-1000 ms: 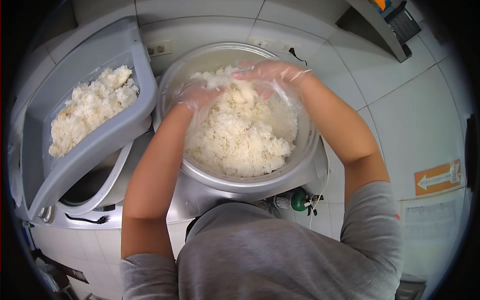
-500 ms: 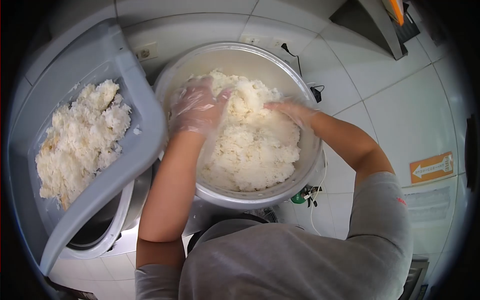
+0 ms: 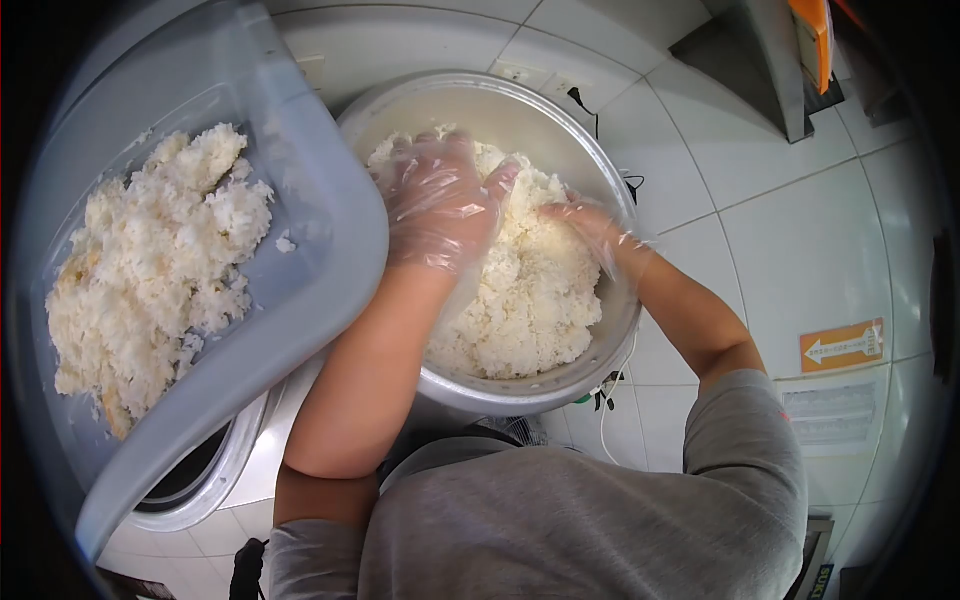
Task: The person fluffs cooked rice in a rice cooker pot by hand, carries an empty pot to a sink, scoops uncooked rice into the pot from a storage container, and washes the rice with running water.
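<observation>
Cooked white rice (image 3: 520, 320) fills a large round metal pot (image 3: 625, 340) in front of me. My left hand (image 3: 438, 205), in a clear plastic glove, lies on the rice at the pot's left side, fingers stretched and thumb apart. On the right, my gloved right hand (image 3: 598, 232) reaches over the rim, its fingers stretched against the mound; their tips are partly hidden by rice. Between the hands the rice is heaped and loose. A grey-blue plastic tub (image 3: 345, 240) on the left holds another clump of rice (image 3: 160, 270), browned in places.
The tub's rim stands beside my left forearm and overlaps the pot's left edge. Below the tub another metal pot (image 3: 205, 490) shows in part. A black plug and cord (image 3: 580, 100) hang on the tiled wall behind. An orange arrow sign (image 3: 842, 346) is at the right.
The view has shifted, and the tub now looms larger and closer to the pot. My left hand's fingers have spread flatter over the rice. My right hand remains at the mound's right side.
</observation>
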`<state>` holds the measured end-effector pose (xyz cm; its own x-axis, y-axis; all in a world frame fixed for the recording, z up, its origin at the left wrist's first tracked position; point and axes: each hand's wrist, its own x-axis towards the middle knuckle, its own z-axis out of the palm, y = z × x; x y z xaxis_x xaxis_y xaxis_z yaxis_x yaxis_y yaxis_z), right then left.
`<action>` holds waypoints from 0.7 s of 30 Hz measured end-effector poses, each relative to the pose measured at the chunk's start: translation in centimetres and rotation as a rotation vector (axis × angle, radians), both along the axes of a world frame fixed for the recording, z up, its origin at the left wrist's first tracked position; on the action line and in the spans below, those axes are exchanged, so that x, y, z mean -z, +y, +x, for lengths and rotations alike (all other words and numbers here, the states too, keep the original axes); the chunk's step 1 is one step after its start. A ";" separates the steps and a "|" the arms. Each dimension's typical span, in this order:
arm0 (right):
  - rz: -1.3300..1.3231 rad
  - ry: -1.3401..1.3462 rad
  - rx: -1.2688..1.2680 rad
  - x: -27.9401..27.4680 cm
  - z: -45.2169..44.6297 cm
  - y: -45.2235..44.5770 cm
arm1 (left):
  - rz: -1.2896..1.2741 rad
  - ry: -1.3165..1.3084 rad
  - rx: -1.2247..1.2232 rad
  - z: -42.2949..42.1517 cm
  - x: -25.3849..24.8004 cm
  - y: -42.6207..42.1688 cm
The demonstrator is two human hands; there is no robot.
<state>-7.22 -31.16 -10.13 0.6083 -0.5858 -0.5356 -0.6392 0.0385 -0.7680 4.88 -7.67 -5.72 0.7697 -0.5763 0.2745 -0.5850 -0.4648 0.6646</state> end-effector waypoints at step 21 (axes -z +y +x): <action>-0.644 0.101 -0.840 6.9 6.7 5.9 | 0.031 0.051 0.005 0.6 0.5 -0.4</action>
